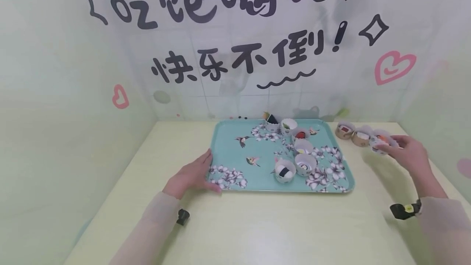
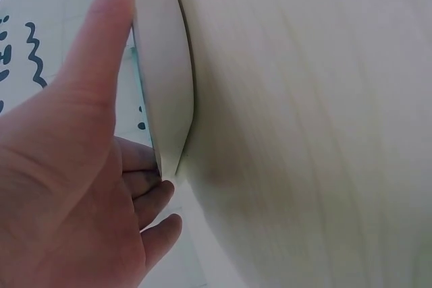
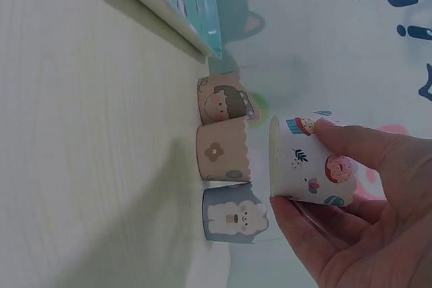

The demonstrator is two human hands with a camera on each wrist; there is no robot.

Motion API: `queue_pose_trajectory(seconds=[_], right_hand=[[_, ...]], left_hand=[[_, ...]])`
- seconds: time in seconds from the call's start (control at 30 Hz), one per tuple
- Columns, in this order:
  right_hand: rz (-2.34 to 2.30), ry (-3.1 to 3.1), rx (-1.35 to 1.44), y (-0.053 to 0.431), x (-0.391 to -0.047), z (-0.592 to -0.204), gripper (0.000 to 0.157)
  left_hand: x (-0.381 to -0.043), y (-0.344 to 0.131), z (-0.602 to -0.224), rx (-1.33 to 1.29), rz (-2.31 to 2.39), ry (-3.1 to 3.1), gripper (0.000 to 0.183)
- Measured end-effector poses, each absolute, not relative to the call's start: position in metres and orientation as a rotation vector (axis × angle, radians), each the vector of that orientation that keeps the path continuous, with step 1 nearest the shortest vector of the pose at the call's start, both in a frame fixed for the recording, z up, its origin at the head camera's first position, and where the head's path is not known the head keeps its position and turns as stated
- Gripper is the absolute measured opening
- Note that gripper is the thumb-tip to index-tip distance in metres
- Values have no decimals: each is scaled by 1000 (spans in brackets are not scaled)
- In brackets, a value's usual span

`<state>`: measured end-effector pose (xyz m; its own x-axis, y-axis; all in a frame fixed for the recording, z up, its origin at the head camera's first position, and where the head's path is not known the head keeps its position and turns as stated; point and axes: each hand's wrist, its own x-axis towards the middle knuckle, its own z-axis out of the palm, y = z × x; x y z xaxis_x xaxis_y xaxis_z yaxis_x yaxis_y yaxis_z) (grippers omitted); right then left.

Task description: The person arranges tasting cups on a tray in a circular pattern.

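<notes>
Fingers of the right hand (image 1: 410, 156) are pinching a white printed cup (image 3: 314, 163), the thumb pressing one side of its wall and the other fingers supporting the opposite side. The cup is hanging clear of the tabletop (image 1: 257, 224), to the right of the tray (image 1: 229, 142), and an orange piece (image 1: 383, 138) is showing inside it. Just beyond it, two brown cups (image 3: 221, 146) and a grey bear cup (image 3: 233, 214) are standing in a row.

The left hand (image 1: 191, 175) is resting at the tray's near left corner, its fingers spreading loosely along the left edge and its thumb lying by the near edge; how firmly it is pressing, one cannot tell. Six paper cups (image 1: 304, 169) are standing on the tray, mostly on its right half, the nearest one carrying a black-and-white piece (image 1: 284, 171).

Several risks seem to be lurking. Since the held cup is looking thin-walled, too hard a pinch could be buckling it and letting the contents spill, while too light a pinch could be letting it slip. The grey cup is standing so near that a low sideways sweep could be knocking it into its brown neighbours. On the tray, several cups are crowding together, so a careless knock could be toppling them; a sudden push from the left hand could be jolting all six.
</notes>
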<state>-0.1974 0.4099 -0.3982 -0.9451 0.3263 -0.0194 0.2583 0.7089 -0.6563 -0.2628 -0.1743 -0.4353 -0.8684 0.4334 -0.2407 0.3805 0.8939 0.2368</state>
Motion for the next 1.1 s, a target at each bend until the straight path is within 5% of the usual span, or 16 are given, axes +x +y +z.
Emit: queue_pose_trajectory(seconds=[1.1], right_hand=[[1082,-2819,-69,295,-224,-377,77]], left_hand=[[-265,-173,-431,625,98,2811,133]])
